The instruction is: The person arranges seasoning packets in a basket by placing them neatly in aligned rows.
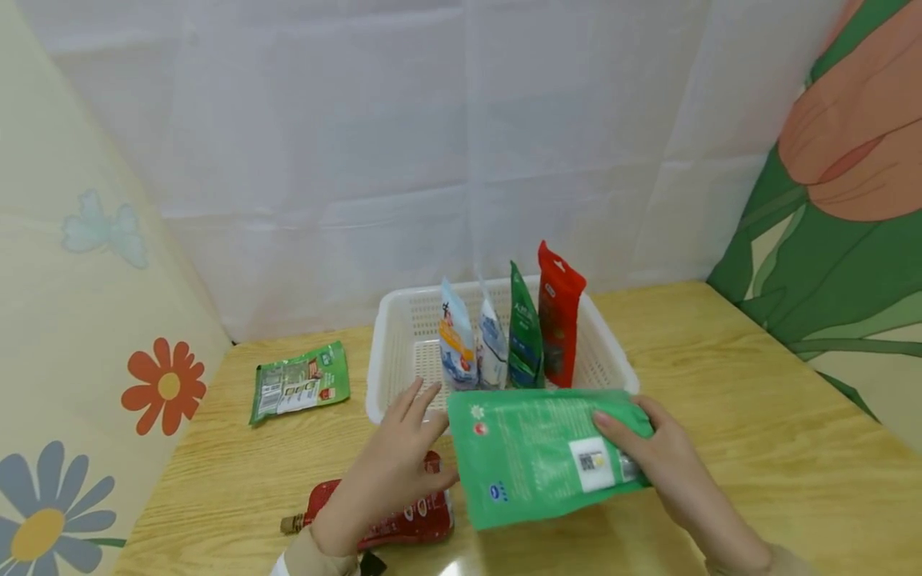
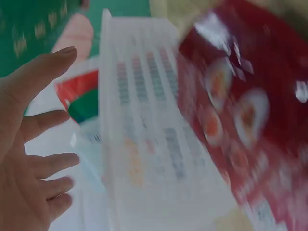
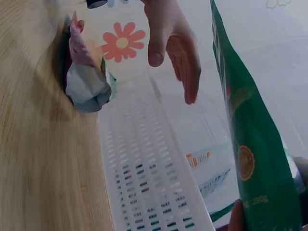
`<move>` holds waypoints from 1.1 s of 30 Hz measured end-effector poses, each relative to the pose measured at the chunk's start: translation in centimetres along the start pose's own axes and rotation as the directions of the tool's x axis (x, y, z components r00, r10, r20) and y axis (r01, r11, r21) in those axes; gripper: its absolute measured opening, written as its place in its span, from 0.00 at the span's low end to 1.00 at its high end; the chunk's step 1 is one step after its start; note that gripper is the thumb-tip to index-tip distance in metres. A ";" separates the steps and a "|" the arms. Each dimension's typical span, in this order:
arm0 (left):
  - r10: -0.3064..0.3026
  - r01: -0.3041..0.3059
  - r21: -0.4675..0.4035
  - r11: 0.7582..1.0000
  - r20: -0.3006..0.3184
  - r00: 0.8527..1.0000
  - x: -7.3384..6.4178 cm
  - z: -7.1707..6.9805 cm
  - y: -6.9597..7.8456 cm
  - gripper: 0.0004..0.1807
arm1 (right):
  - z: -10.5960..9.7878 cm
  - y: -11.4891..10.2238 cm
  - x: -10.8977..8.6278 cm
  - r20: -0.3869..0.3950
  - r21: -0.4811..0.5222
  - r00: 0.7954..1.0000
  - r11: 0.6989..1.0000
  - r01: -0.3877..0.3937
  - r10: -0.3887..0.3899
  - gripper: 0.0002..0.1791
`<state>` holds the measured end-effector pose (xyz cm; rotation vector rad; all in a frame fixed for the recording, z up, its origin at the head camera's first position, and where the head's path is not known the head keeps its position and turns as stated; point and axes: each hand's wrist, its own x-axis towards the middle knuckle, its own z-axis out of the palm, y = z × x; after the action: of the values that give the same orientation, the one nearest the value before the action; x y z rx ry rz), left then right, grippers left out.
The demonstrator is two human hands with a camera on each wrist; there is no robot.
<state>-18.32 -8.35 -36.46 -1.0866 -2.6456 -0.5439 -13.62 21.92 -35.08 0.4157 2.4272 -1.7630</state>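
At the pouch's right end, right hand (image 1: pixel 663 444): thumb on the printed face, fingers behind, pinching; a one-sided hold, I judge, so the far end could droop.
Large green pouch (image 1: pixel 526 464): held up by the basket's near side, label towards my head view; I would steady it at both ends before turning it; slow wrist, no squeezing.
Left hand (image 1: pixel 406 456): fingers spread, holding nothing, just beside the pouch's left edge; I would take that edge lightly, so the film does not crumple.
White basket (image 1: pixel 403 320): just beyond the pouch; I would carry the pouch's lower edge well above the rim, since a corner could catch.
Row inside: light-blue packet (image 1: pixel 457 344), white packet (image 1: pixel 492 340), green packet (image 1: pixel 524 328) and red packet (image 1: pixel 559 320), all on end; a nudge could topple them.
Dark red pouch (image 1: pixel 425 524): flat on the table (image 1: pixel 684 344) beneath the left hand; I would raise that wrist to avoid dragging it.
Small green packet (image 1: pixel 301 384): lying left of the basket, apart from both hands.
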 end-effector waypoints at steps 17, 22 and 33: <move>-0.136 0.289 -0.922 0.257 0.262 0.956 -0.5 1.5 5.9 0.34 | 4.4 -1.6 0.5 -0.033 0.197 0.996 0.977 0.085 -0.080 0.29; -0.244 0.394 -0.888 0.237 0.339 0.909 -0.7 1.4 6.7 0.35 | 5.5 -1.6 0.5 -0.043 0.233 0.994 0.967 0.107 -0.099 0.25; -0.429 0.353 -0.890 0.287 0.210 0.879 -0.5 1.6 6.9 0.34 | 7.6 -1.6 -0.3 -0.057 0.237 0.991 0.963 0.128 -0.118 0.25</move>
<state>-13.13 -3.48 -36.38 -0.4545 -2.4212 -2.3282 -14.29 14.26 -35.93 0.3337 2.3205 -2.1328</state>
